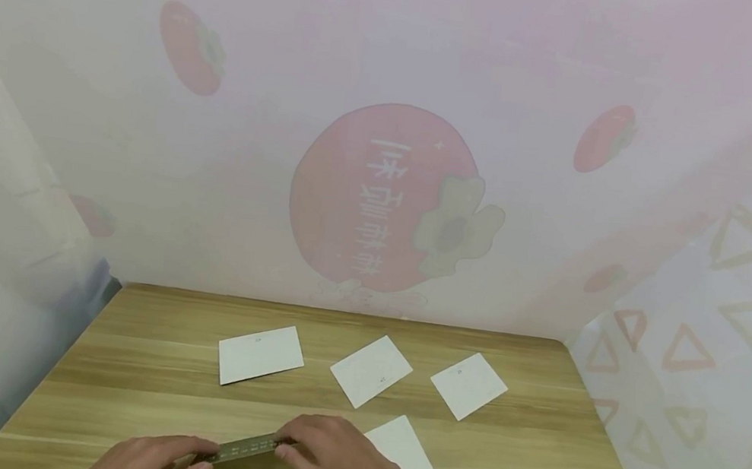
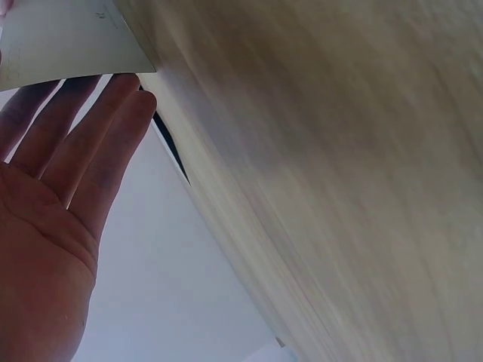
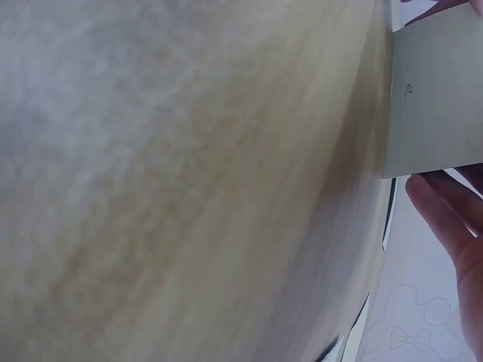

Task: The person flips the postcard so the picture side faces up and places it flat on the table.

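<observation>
Both hands hold one card [image 1: 246, 448] by its two ends, tilted up low over the front of the wooden table. Its face toward the head camera looks dark olive with pale writing. The left hand [image 1: 149, 461] pinches the left end between thumb and fingers; the right hand [image 1: 338, 460] grips the right end likewise. In the left wrist view, the pale side of the card [image 2: 68, 41] bears a small printed mark, with the long fingers of the left hand [image 2: 56, 211] reaching behind it. The right wrist view shows that card [image 3: 438, 94] with its lower edge close to the tabletop.
Three white cards, a left one [image 1: 260, 356], a middle one [image 1: 371, 372] and a right one [image 1: 468, 386], lie in a row across the wooden table [image 1: 159, 403]. Another white card [image 1: 417, 460] lies partly behind the right forearm. Printed curtains [image 1: 238, 174] enclose the table's back and sides.
</observation>
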`<state>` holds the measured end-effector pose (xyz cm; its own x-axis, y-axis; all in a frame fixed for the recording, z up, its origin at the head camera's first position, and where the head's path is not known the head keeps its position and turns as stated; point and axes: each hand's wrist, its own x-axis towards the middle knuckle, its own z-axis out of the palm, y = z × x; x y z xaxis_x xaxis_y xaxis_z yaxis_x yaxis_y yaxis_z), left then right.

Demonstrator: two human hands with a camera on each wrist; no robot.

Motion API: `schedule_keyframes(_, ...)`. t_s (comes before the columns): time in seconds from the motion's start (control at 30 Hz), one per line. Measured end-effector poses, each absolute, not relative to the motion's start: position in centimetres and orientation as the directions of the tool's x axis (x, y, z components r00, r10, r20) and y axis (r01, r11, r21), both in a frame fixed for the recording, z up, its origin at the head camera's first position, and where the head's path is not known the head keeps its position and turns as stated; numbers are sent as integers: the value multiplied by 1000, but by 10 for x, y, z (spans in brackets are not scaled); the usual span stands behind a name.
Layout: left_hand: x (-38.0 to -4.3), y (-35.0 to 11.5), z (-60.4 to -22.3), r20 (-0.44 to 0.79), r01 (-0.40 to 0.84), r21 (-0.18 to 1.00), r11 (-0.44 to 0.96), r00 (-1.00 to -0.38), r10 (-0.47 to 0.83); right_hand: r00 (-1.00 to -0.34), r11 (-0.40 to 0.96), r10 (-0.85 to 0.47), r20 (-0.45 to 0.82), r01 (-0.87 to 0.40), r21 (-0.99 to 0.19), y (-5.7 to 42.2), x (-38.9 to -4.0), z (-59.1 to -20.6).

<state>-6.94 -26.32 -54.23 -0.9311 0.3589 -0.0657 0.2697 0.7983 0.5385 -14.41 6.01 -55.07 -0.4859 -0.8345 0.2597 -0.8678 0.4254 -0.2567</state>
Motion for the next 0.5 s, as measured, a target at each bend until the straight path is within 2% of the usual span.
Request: schedule_keyframes(0.5,-67,-266,-546,-69,287,527,800,-924,377,-477,408,-855,205,-861,-303,61,-143,-551)
